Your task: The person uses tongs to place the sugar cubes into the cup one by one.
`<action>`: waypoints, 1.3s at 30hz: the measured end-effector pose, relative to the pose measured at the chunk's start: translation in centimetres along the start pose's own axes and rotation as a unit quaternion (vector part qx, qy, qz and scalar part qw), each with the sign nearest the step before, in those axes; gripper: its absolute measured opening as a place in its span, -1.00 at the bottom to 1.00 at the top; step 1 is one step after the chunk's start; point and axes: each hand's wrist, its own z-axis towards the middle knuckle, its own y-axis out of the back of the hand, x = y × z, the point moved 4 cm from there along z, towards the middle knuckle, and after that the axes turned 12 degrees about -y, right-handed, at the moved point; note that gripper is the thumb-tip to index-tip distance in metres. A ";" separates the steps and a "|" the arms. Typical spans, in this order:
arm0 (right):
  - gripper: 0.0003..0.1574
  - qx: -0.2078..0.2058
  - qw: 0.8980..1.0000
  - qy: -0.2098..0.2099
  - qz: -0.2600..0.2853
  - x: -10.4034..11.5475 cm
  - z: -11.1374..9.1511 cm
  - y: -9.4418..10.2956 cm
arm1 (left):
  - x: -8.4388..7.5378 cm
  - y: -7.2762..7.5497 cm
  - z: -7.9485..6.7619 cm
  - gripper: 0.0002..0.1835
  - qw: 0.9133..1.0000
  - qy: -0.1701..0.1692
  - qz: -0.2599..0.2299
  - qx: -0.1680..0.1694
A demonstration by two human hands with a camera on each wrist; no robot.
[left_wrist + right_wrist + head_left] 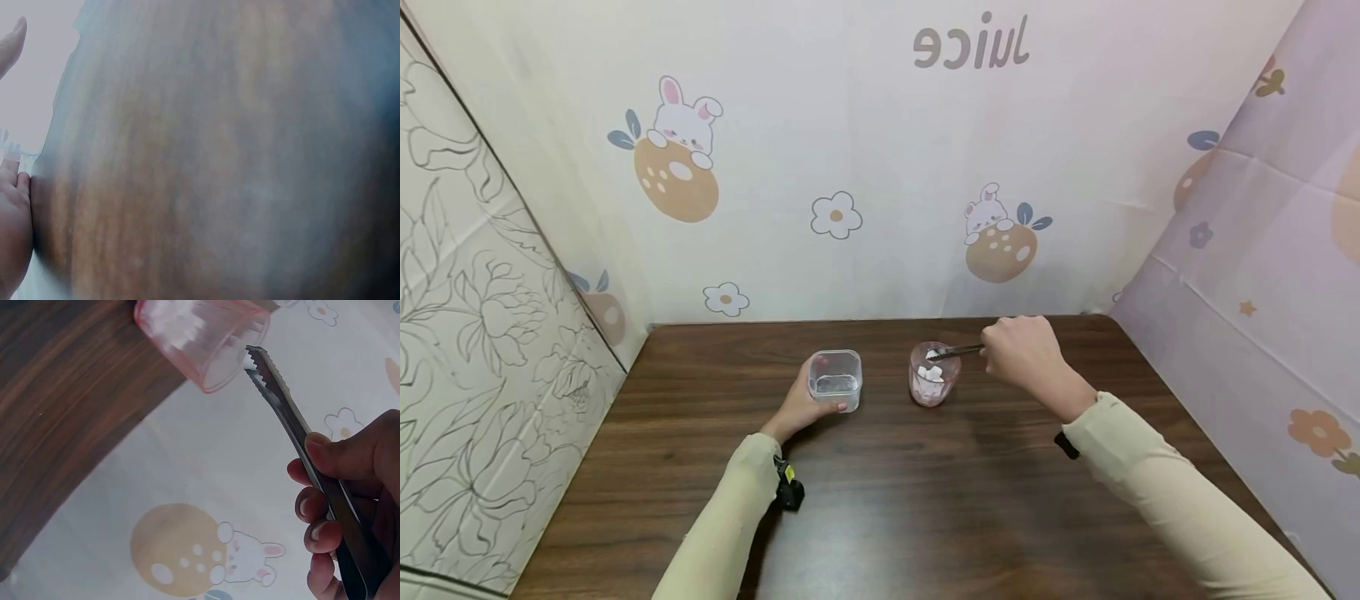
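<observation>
My left hand (800, 406) grips a clear square plastic container (838, 400) from its left side, with the thumb along the near wall. No contents show in it. To its right stands a pink see-through cup (955, 379) holding several white cubes (931, 375). From the right, my right hand (1024, 352) holds metal tongs (300, 431), thumb on one side and fingers curled round the other. Their toothed tips are at the cup's mouth, with a white piece beside them; whether they pinch it I cannot tell. The left wrist view mostly shows blurred wood.
A dark brown wooden table (910, 500) carries both vessels near its back edge. Behind it hangs a pale printed cloth (895, 275) with rabbits and flowers; similar panels stand at left and right.
</observation>
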 end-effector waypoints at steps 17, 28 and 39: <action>-0.62 -0.002 1.000 0.029 -0.007 0.9 -0.8 -3.5 | -1.7 -0.2 -0.5 0.08 1.000 -0.013 -0.028 0.004; -0.61 -0.007 1.000 0.030 0.001 1.4 -0.6 -4.7 | -4.0 0.1 -0.4 0.07 0.999 -0.011 -0.028 0.022; -0.61 -0.011 0.999 0.037 0.004 1.7 -0.3 -4.8 | -4.0 0.4 -0.3 0.06 0.999 -0.005 -0.027 0.022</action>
